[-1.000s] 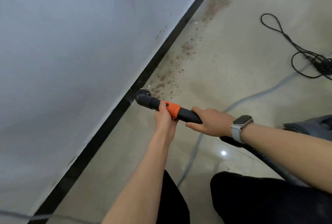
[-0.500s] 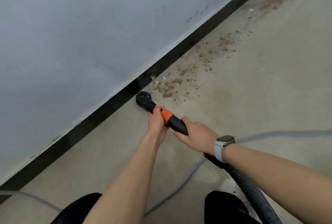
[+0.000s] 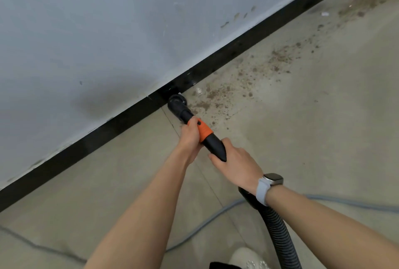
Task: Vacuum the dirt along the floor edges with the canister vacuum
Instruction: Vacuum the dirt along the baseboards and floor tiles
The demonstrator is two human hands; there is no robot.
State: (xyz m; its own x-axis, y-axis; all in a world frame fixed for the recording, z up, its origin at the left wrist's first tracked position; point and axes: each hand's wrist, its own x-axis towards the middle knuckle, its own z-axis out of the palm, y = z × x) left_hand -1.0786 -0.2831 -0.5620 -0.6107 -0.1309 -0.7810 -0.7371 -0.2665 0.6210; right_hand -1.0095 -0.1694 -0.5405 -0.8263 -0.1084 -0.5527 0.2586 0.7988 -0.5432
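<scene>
A black vacuum wand with an orange collar point(image 3: 205, 131) points down at the floor edge. Its round black nozzle point(image 3: 177, 101) sits against the black baseboard point(image 3: 237, 49). My left hand point(image 3: 190, 137) grips the wand at the orange collar. My right hand point(image 3: 236, 164), with a watch on the wrist, holds the black handle behind it. A ribbed black hose point(image 3: 278, 234) runs from under my right wrist to the bottom edge. Brown dirt point(image 3: 220, 96) lies scattered on the beige floor just right of the nozzle and trails along the baseboard to the upper right. The canister is out of view.
A pale grey wall point(image 3: 108, 31) rises above the baseboard. A grey cable point(image 3: 207, 221) curves over the floor beneath my arms. A light shoe tip point(image 3: 246, 257) shows at the bottom.
The view has swung so the baseboard runs more level. The nozzle has moved up against the baseboard, closer to the dirt patch. Both hands keep their hold.
</scene>
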